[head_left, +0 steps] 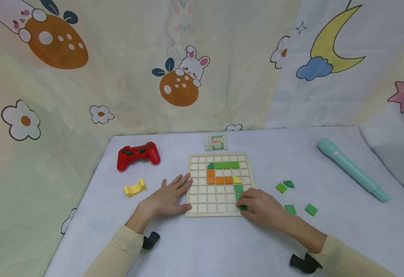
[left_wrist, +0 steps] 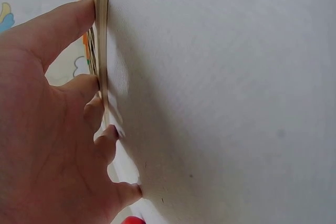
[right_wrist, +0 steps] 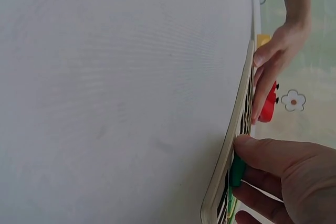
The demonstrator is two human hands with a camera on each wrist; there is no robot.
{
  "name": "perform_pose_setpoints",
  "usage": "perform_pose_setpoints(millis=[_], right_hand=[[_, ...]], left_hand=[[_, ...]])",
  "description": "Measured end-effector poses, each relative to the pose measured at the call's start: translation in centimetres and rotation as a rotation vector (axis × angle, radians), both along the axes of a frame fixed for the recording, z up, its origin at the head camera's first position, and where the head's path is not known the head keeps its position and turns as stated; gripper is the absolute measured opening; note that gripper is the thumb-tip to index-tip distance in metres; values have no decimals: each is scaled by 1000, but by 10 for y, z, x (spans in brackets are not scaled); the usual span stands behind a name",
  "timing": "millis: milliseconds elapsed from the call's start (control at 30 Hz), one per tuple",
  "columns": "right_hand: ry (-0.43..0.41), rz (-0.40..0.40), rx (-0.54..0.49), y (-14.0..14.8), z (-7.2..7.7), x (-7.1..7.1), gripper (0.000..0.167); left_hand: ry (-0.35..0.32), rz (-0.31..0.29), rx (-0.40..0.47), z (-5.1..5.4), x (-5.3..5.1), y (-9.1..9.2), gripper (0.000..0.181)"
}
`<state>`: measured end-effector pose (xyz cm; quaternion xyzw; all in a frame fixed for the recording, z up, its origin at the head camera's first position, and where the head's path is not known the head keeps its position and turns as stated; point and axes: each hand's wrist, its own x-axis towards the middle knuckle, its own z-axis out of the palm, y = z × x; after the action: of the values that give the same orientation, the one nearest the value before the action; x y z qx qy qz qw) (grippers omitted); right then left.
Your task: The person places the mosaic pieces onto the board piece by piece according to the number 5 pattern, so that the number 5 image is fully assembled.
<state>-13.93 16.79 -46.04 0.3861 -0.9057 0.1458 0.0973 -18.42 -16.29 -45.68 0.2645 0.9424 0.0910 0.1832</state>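
Note:
A wooden grid board [head_left: 202, 199] lies on the table, holding a row of green tiles [head_left: 227, 165], several orange tiles [head_left: 219, 180], a yellow tile [head_left: 237, 179] and more green tiles down its right side. My left hand [head_left: 170, 197] rests spread against the board's left edge; the left wrist view shows its thumb and fingertips touching that edge. At the lower right of the grid, my right hand [head_left: 263, 207] pinches a green tile [right_wrist: 238, 170] between thumb and fingers. The fingers partly cover the tile and nearby cells.
Several loose green tiles [head_left: 311, 209] lie right of the board. Behind it stands a small pattern card [head_left: 216, 141]. A red game controller [head_left: 138, 155] and a yellow curved block [head_left: 135, 188] are on the left. A teal microphone-shaped object [head_left: 353, 169] lies far right.

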Motion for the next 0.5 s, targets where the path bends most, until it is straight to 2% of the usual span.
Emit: perform_pose_setpoints(millis=[500], right_hand=[[-7, -3, -9, -2, -4, -3, 23]], left_hand=[[4, -18, -5, 0, 1, -1, 82]])
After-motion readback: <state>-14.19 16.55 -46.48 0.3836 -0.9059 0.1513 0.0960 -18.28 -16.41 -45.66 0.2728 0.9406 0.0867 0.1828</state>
